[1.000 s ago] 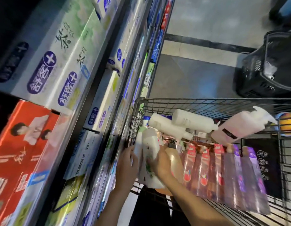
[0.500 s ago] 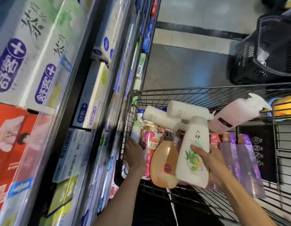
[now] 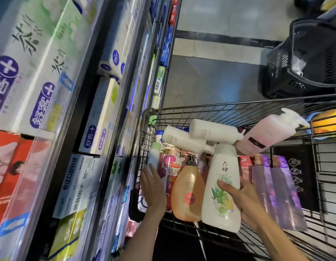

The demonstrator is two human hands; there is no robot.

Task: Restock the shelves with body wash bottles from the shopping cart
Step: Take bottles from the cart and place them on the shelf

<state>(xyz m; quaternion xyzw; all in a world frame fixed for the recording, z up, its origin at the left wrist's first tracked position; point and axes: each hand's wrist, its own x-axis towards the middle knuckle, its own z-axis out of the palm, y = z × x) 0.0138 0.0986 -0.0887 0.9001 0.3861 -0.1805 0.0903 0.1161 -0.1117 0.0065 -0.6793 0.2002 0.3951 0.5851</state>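
A white bottle [image 3: 221, 187] is gripped by the right hand [image 3: 242, 200] over the cart [image 3: 238, 108]; inside the cart, a green-capped bottle [image 3: 154, 157] is touched by the left hand's [image 3: 154, 191] straight fingers.

L hand [image 3: 154, 191]: fingers straight, close together, palm facing away from cam, forearm reaching up from bottom centre. R hand [image 3: 244, 200]: thumb and fingers curled round a bottle [image 3: 222, 187], held upright; R forearm enters from lower right.
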